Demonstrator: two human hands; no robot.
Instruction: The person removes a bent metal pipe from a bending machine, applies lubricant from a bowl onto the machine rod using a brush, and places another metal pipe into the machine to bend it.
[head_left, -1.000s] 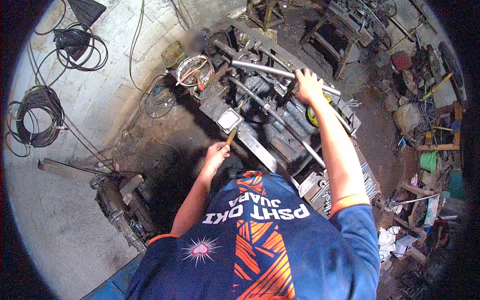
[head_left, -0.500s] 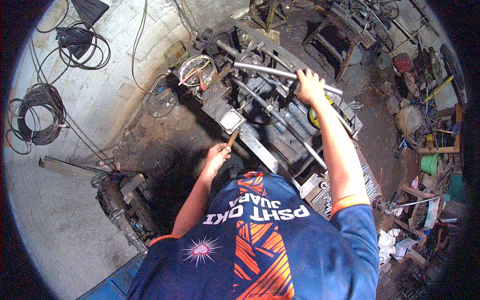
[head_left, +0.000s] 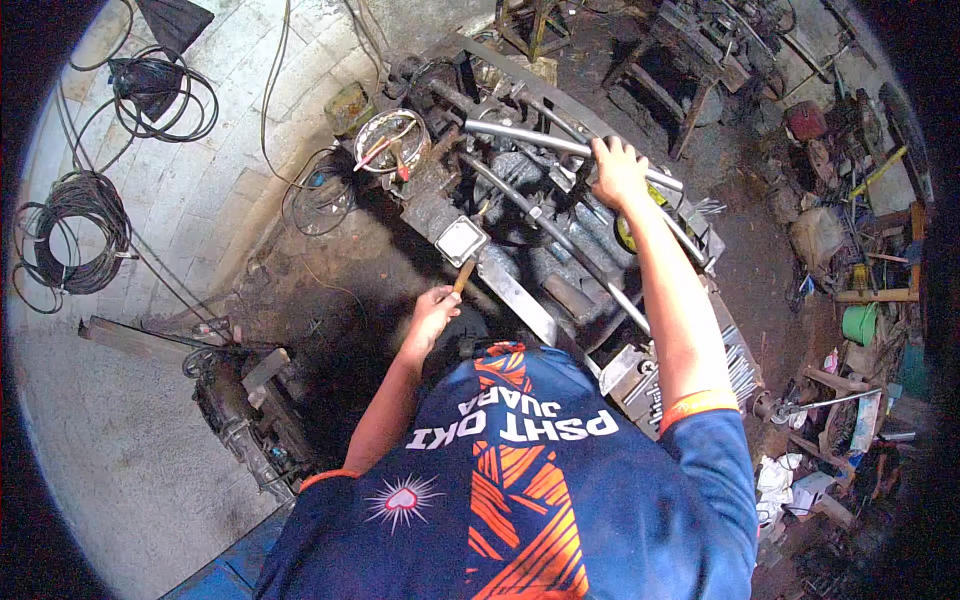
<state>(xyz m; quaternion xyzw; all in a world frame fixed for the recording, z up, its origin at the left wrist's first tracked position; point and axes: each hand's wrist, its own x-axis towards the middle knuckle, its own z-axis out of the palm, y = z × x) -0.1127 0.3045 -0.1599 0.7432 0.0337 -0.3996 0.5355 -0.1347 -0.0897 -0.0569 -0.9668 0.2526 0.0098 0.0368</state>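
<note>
My left hand point(head_left: 432, 316) is closed around a short wooden handle point(head_left: 464, 276), beside the near edge of a long greasy machine point(head_left: 575, 255). The handle's far end meets a square, pale-faced piece with a dark rim point(head_left: 461, 240); how the two are joined, I cannot tell. Over the machine, my right hand point(head_left: 619, 175) wraps its fingers round a smooth grey metal pipe point(head_left: 525, 136), which lies slantwise across the machine. Just below that hand, a yellow-and-black round object point(head_left: 626, 235) is partly hidden by my forearm. A long thin rod point(head_left: 560, 235) runs along the machine's near side.
A round tub point(head_left: 391, 140) with brushes or tools stands at the machine's far left end. Thin metal rods point(head_left: 735, 370) lie at its right end. Coiled black cable point(head_left: 75, 232) rests on the left. A motor-like machine point(head_left: 235, 410) sits lower left; clutter and a green container point(head_left: 859, 325) line the right.
Both hands keep the same hold and stay almost in place. The whole view has shifted very slightly.
</note>
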